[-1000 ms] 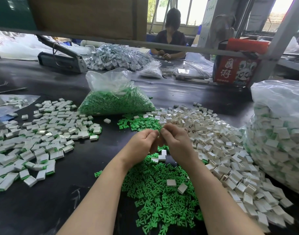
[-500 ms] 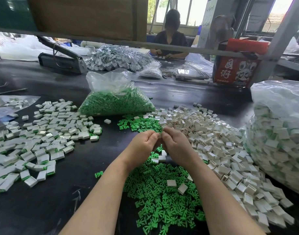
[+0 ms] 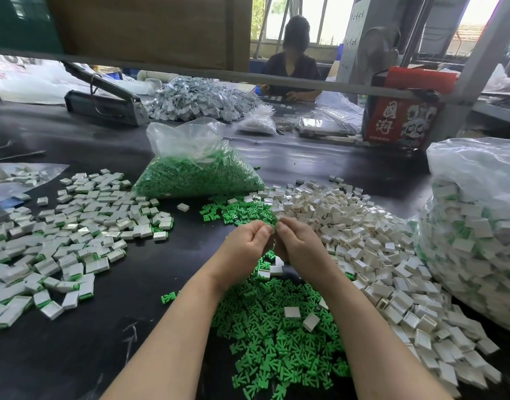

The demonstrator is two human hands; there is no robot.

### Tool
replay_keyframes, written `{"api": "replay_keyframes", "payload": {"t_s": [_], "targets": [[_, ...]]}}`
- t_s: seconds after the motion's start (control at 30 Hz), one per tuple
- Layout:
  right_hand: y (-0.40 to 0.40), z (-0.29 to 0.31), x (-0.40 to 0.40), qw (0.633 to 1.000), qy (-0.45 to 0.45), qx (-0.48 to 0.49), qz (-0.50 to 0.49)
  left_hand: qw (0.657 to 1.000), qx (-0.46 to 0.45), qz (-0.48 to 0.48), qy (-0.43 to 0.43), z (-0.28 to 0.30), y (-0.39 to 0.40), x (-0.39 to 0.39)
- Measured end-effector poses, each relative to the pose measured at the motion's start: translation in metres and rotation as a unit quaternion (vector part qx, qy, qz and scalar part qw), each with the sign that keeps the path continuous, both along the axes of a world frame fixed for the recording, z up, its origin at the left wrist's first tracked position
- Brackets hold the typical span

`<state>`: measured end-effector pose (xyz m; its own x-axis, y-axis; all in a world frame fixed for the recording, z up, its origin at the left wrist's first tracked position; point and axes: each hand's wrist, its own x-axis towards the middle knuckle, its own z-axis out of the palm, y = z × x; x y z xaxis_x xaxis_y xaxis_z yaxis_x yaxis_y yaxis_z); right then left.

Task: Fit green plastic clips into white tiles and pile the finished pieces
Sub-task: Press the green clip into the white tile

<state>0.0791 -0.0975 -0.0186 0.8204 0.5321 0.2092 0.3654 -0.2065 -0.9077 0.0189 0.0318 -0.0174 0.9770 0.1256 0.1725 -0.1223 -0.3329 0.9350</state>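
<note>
Counting two hands (image 3: 275, 243), clips (image 3: 279, 342) uncountable

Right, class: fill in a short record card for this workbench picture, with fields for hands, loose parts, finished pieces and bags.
left hand: fingers curled, meeting the right hand; what it holds is hidden
right hand: fingers curled, same
loose green clips: heap under the forearms
empty white tiles: heap on the right
finished pieces: spread on the left
bag of green clips: behind the hands
bag of finished pieces: far right
</note>
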Motion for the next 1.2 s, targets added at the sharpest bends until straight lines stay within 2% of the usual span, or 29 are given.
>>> {"api": "replay_keyframes", "payload": {"t_s": [0.2,0.53,0.67,1.2], "targets": [[-0.003,0.004,-0.002,0.999,0.037,-0.008,0.017,0.999,0.033,0.004,0.004,-0.003,-0.001,0.000],[0.001,-0.006,0.000,0.992,-0.065,-0.109,-0.003,0.988,0.149,0.025,0.027,-0.007,-0.001,0.005],[0.001,-0.007,-0.002,0.981,-0.117,-0.153,-0.018,0.986,0.162,0.013,0.043,-0.007,-0.002,0.004],[-0.001,-0.004,-0.003,0.967,-0.138,-0.213,-0.034,0.984,0.173,-0.006,0.043,-0.012,-0.005,0.005]]}}
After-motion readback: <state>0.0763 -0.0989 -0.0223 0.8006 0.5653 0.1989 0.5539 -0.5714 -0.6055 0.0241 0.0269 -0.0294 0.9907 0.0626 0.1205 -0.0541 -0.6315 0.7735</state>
